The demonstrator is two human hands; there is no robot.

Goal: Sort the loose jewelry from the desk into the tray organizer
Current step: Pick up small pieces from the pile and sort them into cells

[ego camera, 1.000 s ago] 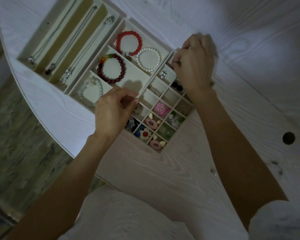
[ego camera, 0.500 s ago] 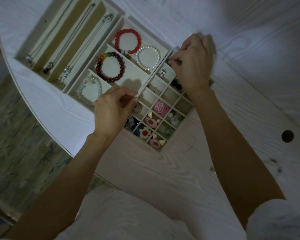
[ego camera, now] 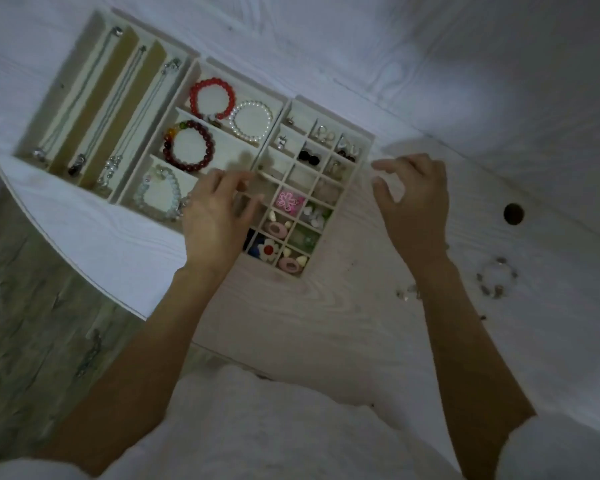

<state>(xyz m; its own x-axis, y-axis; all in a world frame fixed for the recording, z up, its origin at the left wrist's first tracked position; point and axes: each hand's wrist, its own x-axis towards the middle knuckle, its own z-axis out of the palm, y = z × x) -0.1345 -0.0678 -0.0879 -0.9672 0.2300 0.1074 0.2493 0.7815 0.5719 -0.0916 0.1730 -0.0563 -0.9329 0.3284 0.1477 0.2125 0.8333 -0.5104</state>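
Note:
The tray organizer [ego camera: 364, 161] lies on the pale wooden desk in three sections. Necklaces [ego camera: 84, 105] fill the long left slots. The middle section holds a red bracelet [ego camera: 212, 98], a pearl one [ego camera: 252, 121] and a dark red one [ego camera: 189, 147]. Earrings and charms, among them a pink flower [ego camera: 286, 199], sit in the small grid on the right. My left hand [ego camera: 215, 216] hovers over the grid's left column with blurred, spread fingers and nothing visible in them. My right hand [ego camera: 413, 199] is just right of the tray, its fingers loosely curled and holding nothing.
A loose beaded bracelet [ego camera: 496, 277] lies on the desk right of my right wrist. Small clear pieces [ego camera: 407, 293] lie near my right forearm. A round cable hole [ego camera: 513, 213] is further right. The desk's curved edge [ego camera: 84, 271] drops to the floor on the left.
My right hand has come off the tray's far corner and now sits beside the tray's right side. My left hand's pinch has loosened into spread fingers. The view shifted right, revealing the loose bracelet.

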